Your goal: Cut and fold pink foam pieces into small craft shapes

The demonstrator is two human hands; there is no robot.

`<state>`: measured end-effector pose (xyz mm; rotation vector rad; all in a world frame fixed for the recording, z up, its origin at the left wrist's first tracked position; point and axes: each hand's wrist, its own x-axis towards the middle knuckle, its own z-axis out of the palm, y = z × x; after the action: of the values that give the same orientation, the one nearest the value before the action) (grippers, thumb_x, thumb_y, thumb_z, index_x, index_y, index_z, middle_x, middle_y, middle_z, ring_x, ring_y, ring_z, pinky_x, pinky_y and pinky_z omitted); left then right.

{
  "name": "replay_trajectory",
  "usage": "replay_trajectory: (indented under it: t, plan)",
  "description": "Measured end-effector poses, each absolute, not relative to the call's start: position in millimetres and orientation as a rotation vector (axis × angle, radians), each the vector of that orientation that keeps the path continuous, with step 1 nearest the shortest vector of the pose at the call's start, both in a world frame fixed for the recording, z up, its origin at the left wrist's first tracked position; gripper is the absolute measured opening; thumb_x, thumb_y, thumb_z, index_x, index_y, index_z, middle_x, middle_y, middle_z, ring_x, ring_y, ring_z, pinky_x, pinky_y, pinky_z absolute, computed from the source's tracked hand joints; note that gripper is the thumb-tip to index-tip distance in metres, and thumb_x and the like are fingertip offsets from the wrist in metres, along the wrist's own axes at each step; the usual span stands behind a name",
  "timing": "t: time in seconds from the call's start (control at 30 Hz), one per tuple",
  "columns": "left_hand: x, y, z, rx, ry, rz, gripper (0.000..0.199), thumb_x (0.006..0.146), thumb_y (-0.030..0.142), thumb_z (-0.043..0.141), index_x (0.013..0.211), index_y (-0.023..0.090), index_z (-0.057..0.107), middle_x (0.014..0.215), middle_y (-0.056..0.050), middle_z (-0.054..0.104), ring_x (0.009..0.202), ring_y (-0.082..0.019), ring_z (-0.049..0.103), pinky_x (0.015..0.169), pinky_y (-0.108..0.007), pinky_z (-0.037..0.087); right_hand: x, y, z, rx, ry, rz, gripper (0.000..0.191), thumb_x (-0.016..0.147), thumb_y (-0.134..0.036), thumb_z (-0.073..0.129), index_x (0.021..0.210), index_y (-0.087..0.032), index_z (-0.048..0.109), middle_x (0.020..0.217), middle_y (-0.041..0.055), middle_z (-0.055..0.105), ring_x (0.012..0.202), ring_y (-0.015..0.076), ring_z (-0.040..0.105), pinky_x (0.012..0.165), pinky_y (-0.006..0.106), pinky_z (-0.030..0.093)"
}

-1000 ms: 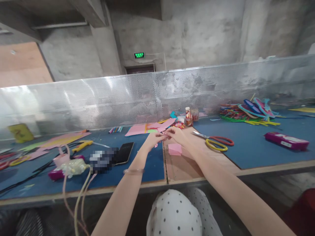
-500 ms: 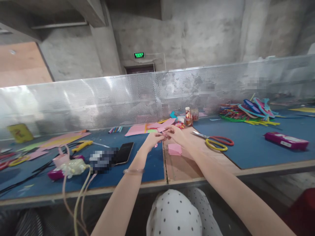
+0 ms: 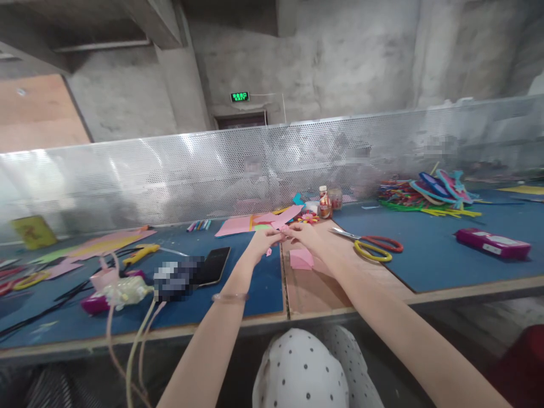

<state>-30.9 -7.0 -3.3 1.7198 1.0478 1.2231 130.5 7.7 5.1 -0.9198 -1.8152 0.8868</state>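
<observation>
Both my hands meet over the middle of the table, fingers pinched round a small piece of pink paper (image 3: 283,229). My left hand (image 3: 264,240) holds it from the left, with a clear bracelet on that wrist. My right hand (image 3: 300,234) grips it from the right, fingertips close to the left ones. The paper's exact shape is too small to make out. A tiny pink scrap (image 3: 268,252) shows just below my left fingers. Under my right wrist lies a pink paper square (image 3: 301,259). Larger pink sheets (image 3: 234,225) lie behind my hands.
Scissors (image 3: 373,248) with red and yellow handles lie on the right, a purple box (image 3: 492,243) beyond them. A bottle (image 3: 325,203) stands at the back. On the left are a phone (image 3: 216,265), a yellow glue gun (image 3: 141,254) and a small bag (image 3: 125,290).
My right fingers have lowered slightly and flattened over the pink paper. Both hands stay together in the same place, and the things on the table have not moved.
</observation>
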Motion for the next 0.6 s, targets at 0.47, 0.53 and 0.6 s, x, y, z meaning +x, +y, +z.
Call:
replay_trajectory:
  t: [0.47,0.53,0.6]
  plan:
    - [-31.8,-10.3,0.3,1.791,1.098,1.168,0.024,0.065,0.033,0.063,0.077,0.014,0.069,0.073,-0.005,0.068,0.065,-0.013,0.057,0.056,-0.022,0.040,134.1,9.3,4.5,-0.934,-1.879,0.829,0.033,0.070,-0.045,0.059,0.078,-0.014,0.063,0.075,0.0057,0.065,0.064,0.0119,0.057,0.058,0.022,0.046]
    - [-32.4,-9.0,-0.7,1.788,1.105,1.166,0.023,0.064,0.032,0.063,0.077,0.014,0.069,0.072,-0.005,0.067,0.065,-0.014,0.057,0.057,-0.022,0.040,134.9,11.8,3.1,-0.925,-1.903,0.829,0.034,0.070,-0.046,0.059,0.079,-0.014,0.063,0.076,0.0058,0.064,0.064,0.0118,0.057,0.058,0.022,0.045]
    - [-32.6,-8.2,-1.7,1.776,1.111,1.164,0.024,0.063,0.032,0.063,0.078,0.014,0.069,0.072,-0.005,0.067,0.066,-0.014,0.057,0.057,-0.023,0.041,135.5,13.2,2.2,-0.910,-1.911,0.832,0.034,0.070,-0.046,0.058,0.080,-0.014,0.063,0.077,0.0058,0.064,0.064,0.0116,0.056,0.058,0.022,0.045]
